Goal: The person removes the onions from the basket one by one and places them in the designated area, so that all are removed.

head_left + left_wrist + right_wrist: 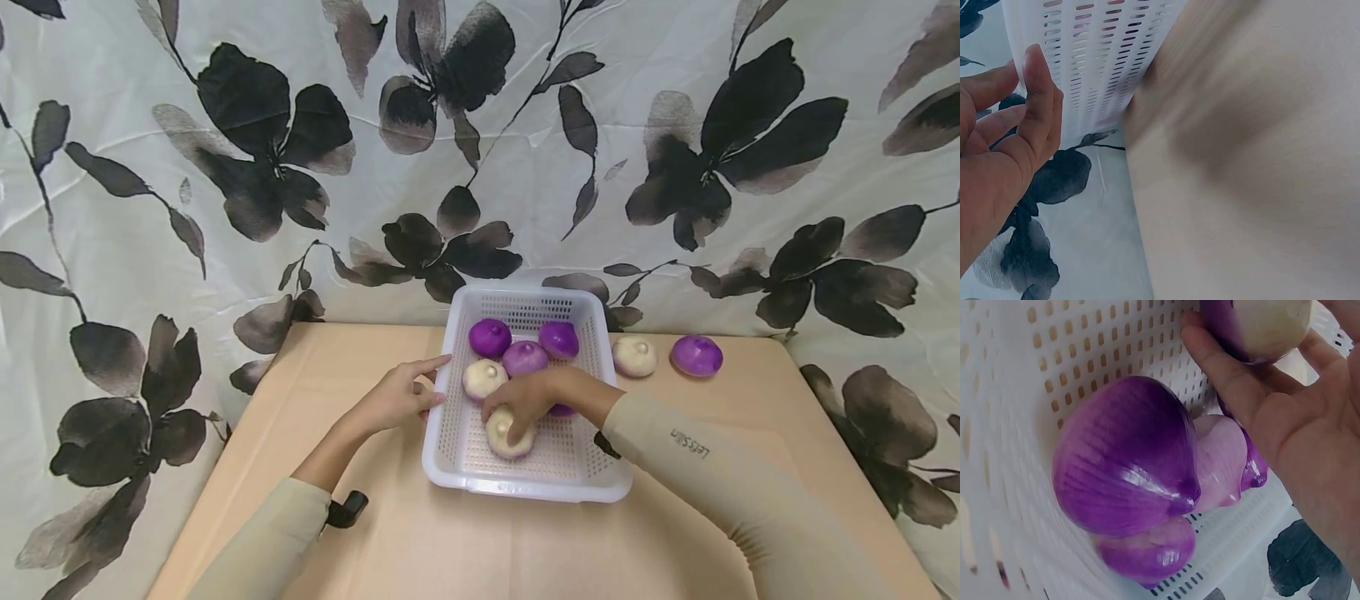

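Note:
A white perforated plastic basket point(525, 493) stands on the table, holding several onions. My left hand point(397, 396) grips its left rim, with fingers against the outer wall in the left wrist view. Reaching into the basket, my right hand point(528, 396) holds a whitish onion point(510, 437) near the front; the right wrist view shows a purple patch on that onion point(1266, 325). Another whitish onion point(483, 380) lies just behind it. Purple onions point(491, 337) fill the back part, and one purple onion point(1125, 456) is partly hidden under my right wrist in the head view.
To the right of the basket, a whitish onion point(634, 357) and a purple onion point(697, 356) lie on the tan table point(360, 517). A floral cloth point(570, 200) hangs behind the table's back edge.

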### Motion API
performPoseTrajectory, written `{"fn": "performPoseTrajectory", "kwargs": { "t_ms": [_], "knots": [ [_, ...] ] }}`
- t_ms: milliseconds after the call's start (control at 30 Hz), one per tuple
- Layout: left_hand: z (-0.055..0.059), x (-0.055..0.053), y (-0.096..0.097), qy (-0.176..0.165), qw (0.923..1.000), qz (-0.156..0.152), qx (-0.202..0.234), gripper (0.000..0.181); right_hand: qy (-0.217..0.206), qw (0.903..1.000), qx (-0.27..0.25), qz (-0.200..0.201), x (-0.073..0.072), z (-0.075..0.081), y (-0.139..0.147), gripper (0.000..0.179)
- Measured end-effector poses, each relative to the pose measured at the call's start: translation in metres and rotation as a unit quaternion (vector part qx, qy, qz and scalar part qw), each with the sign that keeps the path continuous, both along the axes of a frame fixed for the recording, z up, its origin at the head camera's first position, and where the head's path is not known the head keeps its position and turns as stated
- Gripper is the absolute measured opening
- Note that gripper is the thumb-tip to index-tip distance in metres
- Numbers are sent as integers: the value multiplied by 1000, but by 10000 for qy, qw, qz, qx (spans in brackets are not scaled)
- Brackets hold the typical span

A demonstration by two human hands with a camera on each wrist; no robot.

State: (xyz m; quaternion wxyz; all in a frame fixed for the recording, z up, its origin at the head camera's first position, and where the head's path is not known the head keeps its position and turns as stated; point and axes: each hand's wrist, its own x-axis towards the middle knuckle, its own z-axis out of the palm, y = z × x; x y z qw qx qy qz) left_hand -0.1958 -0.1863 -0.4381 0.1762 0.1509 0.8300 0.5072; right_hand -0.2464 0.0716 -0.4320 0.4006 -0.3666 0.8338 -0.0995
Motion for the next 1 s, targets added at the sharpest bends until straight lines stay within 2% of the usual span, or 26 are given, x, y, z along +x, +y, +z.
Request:
{"fn": "performPoseTrajectory", "kwargs": {
  "t_ms": [200,433,667,833,1000],
  "knots": [
    [-1,-1,3,8,10000,-85,33,65,75,9998,-71,150,3,6,5,59],
    [2,-1,4,-11,10000,-64,-26,65,-82,9990,-409,-186,6,26,18,58],
    [2,-1,2,63,9999,-141,8,64,144,9952,-898,-355,15,48,39,56],
    [-1,1,-2,85,9998,-166,55,65,283,9868,-1454,-649,22,60,60,60],
    [-2,3,-4,60,9998,-190,62,65,394,9719,-2087,-1016,29,67,88,61]
  ]
}}
